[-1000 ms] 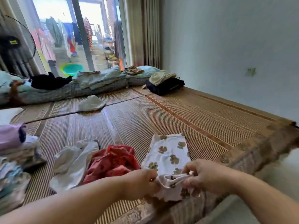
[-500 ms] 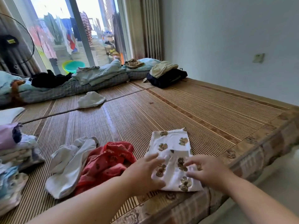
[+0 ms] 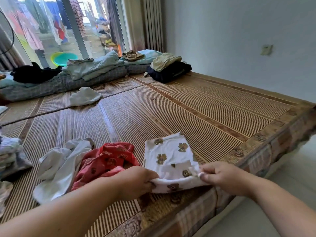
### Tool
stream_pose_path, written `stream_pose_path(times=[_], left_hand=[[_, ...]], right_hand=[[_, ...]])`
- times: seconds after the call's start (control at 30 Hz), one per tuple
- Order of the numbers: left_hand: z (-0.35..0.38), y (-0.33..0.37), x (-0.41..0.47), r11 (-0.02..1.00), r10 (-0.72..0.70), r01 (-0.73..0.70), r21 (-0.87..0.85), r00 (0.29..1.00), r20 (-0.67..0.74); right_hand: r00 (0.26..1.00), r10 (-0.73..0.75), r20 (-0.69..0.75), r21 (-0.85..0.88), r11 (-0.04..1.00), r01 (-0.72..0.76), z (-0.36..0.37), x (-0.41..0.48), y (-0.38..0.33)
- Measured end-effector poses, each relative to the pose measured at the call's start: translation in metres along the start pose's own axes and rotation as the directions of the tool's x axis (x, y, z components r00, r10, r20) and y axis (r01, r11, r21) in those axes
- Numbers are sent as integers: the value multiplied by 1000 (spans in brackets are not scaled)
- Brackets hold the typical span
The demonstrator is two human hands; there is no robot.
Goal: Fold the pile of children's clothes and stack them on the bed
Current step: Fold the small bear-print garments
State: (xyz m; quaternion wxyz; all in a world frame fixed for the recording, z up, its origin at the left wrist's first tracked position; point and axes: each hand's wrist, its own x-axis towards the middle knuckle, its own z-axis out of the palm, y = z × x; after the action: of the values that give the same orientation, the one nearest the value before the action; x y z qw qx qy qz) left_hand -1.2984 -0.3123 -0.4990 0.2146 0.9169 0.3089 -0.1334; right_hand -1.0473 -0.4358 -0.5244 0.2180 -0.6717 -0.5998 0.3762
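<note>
White bear-print garment [image 3: 169, 156], lower centre; our left hand [image 3: 136, 181] and right hand [image 3: 220, 178] each pinch its near hem; an uneven pull risks skewing the fold.

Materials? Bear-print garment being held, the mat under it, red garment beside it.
Bear-print garment: probably soft matte cotton knit; limp, rolls at the held edge.
Mat: likely bamboo or rattan strips, slight gloss; fine parallel slats catch window light.
Red garment: thin matte fabric, crumples softly; weave unclear.

Home bedrm; bed [image 3: 256, 139], bedding [image 3: 95, 69]
</note>
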Motion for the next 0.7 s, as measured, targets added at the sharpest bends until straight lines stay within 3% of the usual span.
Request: stream_pose_path(times=[0.13,0.27,0.37,0.43,0.47,0.53,0.6,0.7], left_hand=[[-27,-2,-9,914,-84,93,-396,996,41],[-42,-15,10,789,-235,148,-596,970,-70],[-43,-23,31,627,-416,145,-765,893,-172],[-33,-25,45,610,-498,241,-755,857,-129],[-29,-23,49,632,-550,297,-715,823,-144],[-18,-22,56,775,-545,383,-502,807,-227],[-10,-22,60,798,-543,430,-421,817,-194],[-2,-21,62,811,-556,475,-342,808,-194]], right_hand=[[1000,-4,9,303,953,1,-13,1,-31],[951,128,-282,410,912,-1,-10,34,-46],[813,286,-508,437,898,-43,-8,60,-48],[757,374,-535,372,909,-187,-6,70,-46],[765,395,-509,326,911,-253,-3,75,-43],[810,395,-433,181,919,-351,8,84,-37],[827,392,-402,0,904,-429,20,92,-35],[813,401,-423,-75,878,-473,32,103,-34]])
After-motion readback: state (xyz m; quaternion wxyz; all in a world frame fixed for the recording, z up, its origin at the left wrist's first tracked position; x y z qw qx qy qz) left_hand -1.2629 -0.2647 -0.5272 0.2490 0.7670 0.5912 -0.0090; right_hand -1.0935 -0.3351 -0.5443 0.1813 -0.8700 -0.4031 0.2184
